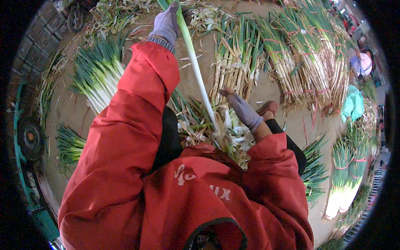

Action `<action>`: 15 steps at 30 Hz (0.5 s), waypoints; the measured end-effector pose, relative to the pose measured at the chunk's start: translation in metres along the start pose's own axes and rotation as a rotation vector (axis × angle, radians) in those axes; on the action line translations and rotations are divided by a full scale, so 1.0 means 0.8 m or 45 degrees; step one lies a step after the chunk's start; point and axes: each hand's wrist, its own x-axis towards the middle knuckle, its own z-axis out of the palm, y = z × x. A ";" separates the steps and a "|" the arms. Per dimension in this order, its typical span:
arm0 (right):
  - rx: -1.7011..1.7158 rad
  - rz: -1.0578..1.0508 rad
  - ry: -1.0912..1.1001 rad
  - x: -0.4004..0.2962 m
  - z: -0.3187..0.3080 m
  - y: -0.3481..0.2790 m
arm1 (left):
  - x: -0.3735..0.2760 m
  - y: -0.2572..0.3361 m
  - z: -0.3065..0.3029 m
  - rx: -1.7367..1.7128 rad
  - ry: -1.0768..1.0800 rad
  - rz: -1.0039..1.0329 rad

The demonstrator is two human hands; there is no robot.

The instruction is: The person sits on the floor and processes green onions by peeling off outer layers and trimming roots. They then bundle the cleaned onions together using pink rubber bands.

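High in front of me, my left hand [167, 25] in a light purple knit glove grips a long Welsh onion [196, 67] by its green leaves. The onion's white shaft slants down toward my lap, its lower end among loose husks. My right hand [242, 107], gloved with bare fingertips showing, is to the right of the shaft and apart from it. No object shows in its fingers. Between my legs lies a heap of peeled husks and leaves [240, 137]. Just beyond is a row of unpeeled Welsh onions [236, 56] with dry brown leaves.
Peeled onions [104, 75] lie left, with another bunch [71, 145] lower down. Red-tied unpeeled bundles [307, 65] lie right; tied white-stemmed bundles [347, 175] are lower right. A green plastic bag [352, 103] and another person [362, 63] are far right. Crates [40, 40] and a wheel [30, 137] flank the left.
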 end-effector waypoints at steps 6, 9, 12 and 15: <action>0.074 -0.120 -0.157 0.042 0.028 -0.032 | -0.067 -0.027 0.051 -0.138 -0.129 0.025; 0.685 -0.078 -0.225 0.028 0.042 -0.071 | -0.093 -0.045 0.065 -0.001 -0.106 -0.088; 1.052 0.085 -0.126 -0.010 0.060 -0.083 | -0.072 -0.031 0.039 0.215 -0.017 -0.144; 1.115 0.236 -0.067 -0.059 0.056 -0.057 | 0.005 -0.040 -0.008 0.092 0.293 -0.170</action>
